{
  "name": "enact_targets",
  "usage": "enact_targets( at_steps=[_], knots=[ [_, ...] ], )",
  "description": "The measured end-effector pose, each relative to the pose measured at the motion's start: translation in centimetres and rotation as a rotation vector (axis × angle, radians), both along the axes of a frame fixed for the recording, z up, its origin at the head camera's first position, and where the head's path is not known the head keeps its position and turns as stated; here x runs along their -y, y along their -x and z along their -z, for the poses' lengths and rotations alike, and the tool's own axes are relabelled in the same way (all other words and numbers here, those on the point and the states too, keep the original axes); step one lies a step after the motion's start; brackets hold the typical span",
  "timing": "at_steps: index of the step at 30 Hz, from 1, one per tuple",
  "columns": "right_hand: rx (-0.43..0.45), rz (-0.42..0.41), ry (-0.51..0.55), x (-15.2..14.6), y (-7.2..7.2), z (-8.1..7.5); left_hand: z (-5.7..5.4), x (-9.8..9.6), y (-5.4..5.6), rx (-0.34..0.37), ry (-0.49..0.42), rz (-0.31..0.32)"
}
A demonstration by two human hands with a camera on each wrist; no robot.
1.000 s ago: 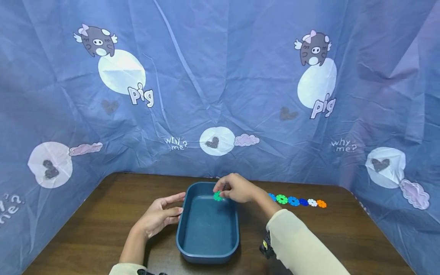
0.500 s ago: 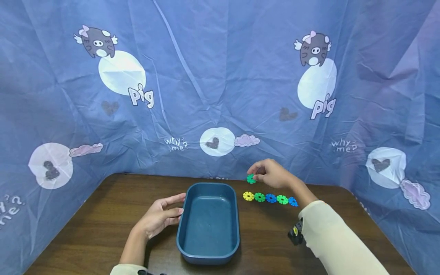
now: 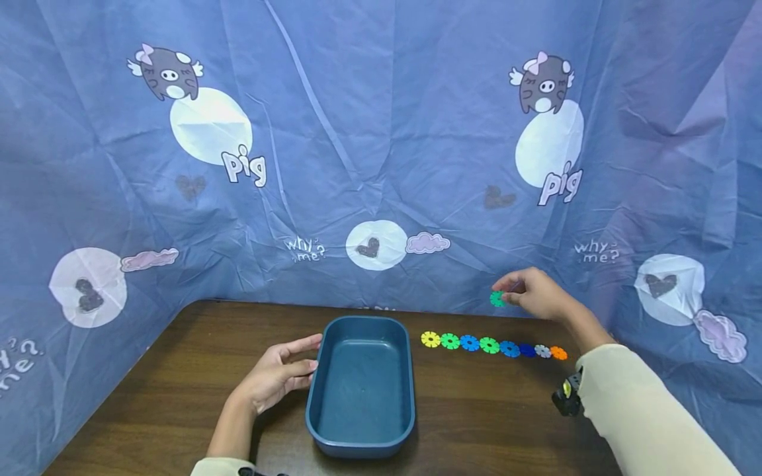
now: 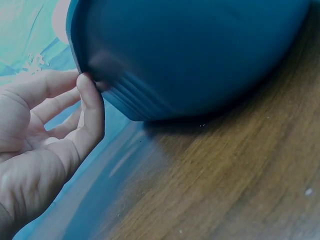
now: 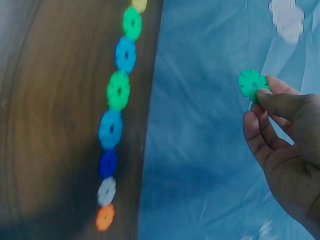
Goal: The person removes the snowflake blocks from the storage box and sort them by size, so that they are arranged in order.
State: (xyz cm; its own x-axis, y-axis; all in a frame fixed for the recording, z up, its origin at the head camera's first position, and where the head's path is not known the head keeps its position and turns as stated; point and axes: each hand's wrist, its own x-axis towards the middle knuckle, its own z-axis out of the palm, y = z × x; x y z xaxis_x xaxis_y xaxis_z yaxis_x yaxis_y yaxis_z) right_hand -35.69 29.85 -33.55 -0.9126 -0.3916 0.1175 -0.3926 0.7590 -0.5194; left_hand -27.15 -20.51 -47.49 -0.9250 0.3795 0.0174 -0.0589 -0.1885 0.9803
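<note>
A green notched plastic disc [image 3: 497, 299] is pinched between the thumb and fingers of my right hand [image 3: 538, 295], raised above the far edge of the table. In the right wrist view the same green disc [image 5: 248, 80] shows its slotted rim and small centre hole. Below the hand, a row of notched discs [image 3: 469, 343] in yellow, green, blue, white and orange lies on the tabletop. My left hand [image 3: 270, 378] touches the left wall of a dark blue rectangular bin [image 3: 360, 446], its fingertips against the outside. The bin's inside floor is bare.
The brown wooden table [image 3: 476, 423] ends at the back against a blue printed cloth [image 3: 381, 132], which hangs on the sides too. The bin stands left of the disc row, near the table's middle.
My right hand has moved from over the bin to the right, past the disc row, still pinching the green disc. The left hand and bin have stayed in place.
</note>
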Motion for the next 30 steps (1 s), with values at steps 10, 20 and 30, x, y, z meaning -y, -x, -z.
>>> enact_targets(
  at_steps=[10, 20, 30],
  knots=[
    [-0.093, 0.137, 0.081, -5.8, -1.1, 3.4, 0.0, 0.0, -0.1, 0.002, -0.006, -0.005],
    [-0.243, 0.298, 0.152, -9.7, -1.8, 7.4, 0.0, 0.0, -0.1, -0.003, -0.016, -0.003],
    [-0.225, 0.457, 0.221, -12.3, -3.4, 10.4, 0.0, 0.0, -0.2, -0.015, -0.014, 0.009]
  ],
)
